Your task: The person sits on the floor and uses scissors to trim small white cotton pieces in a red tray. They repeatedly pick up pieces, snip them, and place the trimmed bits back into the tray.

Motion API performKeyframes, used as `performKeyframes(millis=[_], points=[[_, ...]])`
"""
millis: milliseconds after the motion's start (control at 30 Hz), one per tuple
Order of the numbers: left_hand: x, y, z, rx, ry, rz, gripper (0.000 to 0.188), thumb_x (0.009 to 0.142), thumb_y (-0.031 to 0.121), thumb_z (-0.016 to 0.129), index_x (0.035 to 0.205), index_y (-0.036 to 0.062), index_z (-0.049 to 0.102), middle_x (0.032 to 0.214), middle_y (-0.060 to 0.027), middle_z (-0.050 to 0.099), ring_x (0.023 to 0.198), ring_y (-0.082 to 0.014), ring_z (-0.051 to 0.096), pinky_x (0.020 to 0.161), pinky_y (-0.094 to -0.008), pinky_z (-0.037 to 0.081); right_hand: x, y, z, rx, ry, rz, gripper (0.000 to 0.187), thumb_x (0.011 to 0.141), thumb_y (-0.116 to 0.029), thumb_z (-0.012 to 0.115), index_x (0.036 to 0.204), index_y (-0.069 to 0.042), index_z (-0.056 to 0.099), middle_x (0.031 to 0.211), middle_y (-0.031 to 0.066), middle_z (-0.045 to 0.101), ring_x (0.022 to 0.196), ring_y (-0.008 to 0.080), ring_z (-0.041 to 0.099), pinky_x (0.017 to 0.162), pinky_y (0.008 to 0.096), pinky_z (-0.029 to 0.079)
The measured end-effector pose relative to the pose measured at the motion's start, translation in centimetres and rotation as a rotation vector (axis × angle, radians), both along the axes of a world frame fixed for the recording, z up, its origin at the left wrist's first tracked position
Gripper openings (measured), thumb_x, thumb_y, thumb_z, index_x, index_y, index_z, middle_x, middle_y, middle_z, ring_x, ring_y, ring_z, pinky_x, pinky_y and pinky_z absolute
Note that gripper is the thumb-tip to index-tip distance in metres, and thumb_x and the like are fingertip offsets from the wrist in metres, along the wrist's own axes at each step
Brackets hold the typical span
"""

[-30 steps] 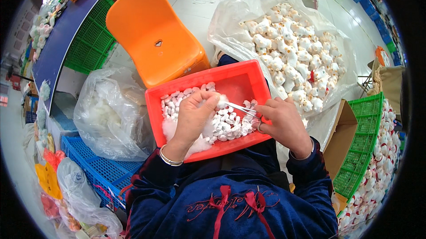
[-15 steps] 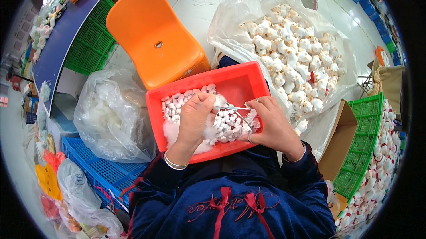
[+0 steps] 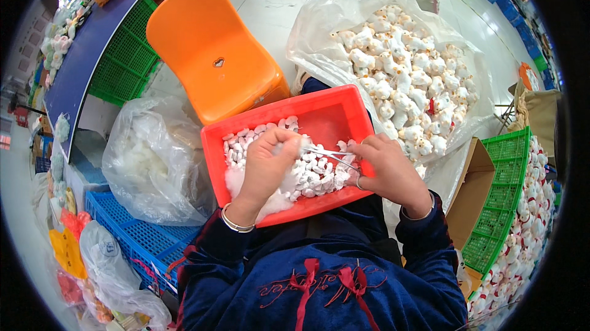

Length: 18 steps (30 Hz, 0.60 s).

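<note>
My left hand point(image 3: 267, 162) is closed in a pinch on a small white piece point(image 3: 305, 141), mostly hidden by the fingers. My right hand point(image 3: 393, 168) grips silver forceps point(image 3: 330, 153) by their ring handles. Their tips reach the white piece at my left fingertips; whether they are inside it I cannot tell. Both hands are over a red plastic bin point(image 3: 335, 116). Inside it lie many small white rounded pieces point(image 3: 316, 178), with white stuffing fluff point(image 3: 275, 204) at the near left.
An orange chair point(image 3: 215, 54) stands beyond the bin. At the far right, a large clear bag point(image 3: 313, 30) holds white plush figures point(image 3: 409, 79). A bag of fluff point(image 3: 157, 159) and a blue crate point(image 3: 132, 226) are at left. At right are a cardboard box point(image 3: 470, 189) and green crate point(image 3: 501, 189).
My right hand has shifted right and turned, and the forceps lie flatter. My left hand has moved slightly, still pinching the white piece.
</note>
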<state>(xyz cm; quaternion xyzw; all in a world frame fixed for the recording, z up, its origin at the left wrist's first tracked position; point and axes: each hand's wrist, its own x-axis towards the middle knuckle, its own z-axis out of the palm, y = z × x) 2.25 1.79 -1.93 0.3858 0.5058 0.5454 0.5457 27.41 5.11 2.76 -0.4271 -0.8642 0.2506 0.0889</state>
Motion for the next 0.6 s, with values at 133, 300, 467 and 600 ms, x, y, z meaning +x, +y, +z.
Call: performKeyframes(millis=[133,300,467,600], points=[[-0.7,0.0,-0.6,-0.095,-0.311,0.022,0.009,0.099,0.015,0.066,0.096,0.0065,0.066,0.075,0.0004,0.063,0.057,-0.0041,0.053,0.051,-0.0178,0.041,0.0,-0.3,-0.9,-0.011,0.132,-0.045,0.064,0.069,-0.03,0.087,0.124,-0.006,0.066,0.111,0.016,0.062,0.111,0.0356,0.056,0.093,0.0427,0.045],[-0.4,-0.3,-0.5,-0.126,-0.399,-0.024,0.009,0.099,0.015,0.068,0.101,0.0063,0.068,0.079,0.0,0.064,0.063,-0.0041,0.055,0.058,-0.0176,0.045,-1.1,-0.6,-1.0,0.019,0.102,-0.029,0.053,0.072,-0.031,0.086,0.117,-0.009,0.068,0.104,0.0106,0.065,0.106,0.032,0.059,0.086,0.0432,0.045],[-0.3,0.2,-0.6,-0.026,-0.057,-0.031,0.011,0.099,0.014,0.067,0.097,0.0034,0.069,0.078,0.0005,0.064,0.065,-0.0055,0.056,0.059,-0.0201,0.044,-0.4,0.0,0.6,-0.071,-0.046,0.02,0.038,0.076,-0.027,0.082,0.109,-0.012,0.071,0.097,0.0044,0.067,0.1,0.0281,0.062,0.079,0.0429,0.044],[0.4,-0.5,-0.6,0.024,0.109,-0.135,0.01,0.098,0.012,0.068,0.097,0.0019,0.071,0.08,0.0016,0.065,0.074,-0.0046,0.058,0.07,-0.0213,0.047,-0.8,0.2,1.4,0.024,-0.102,0.078,0.038,0.076,-0.028,0.082,0.109,-0.012,0.072,0.097,0.0046,0.067,0.099,0.028,0.062,0.078,0.0415,0.045]])
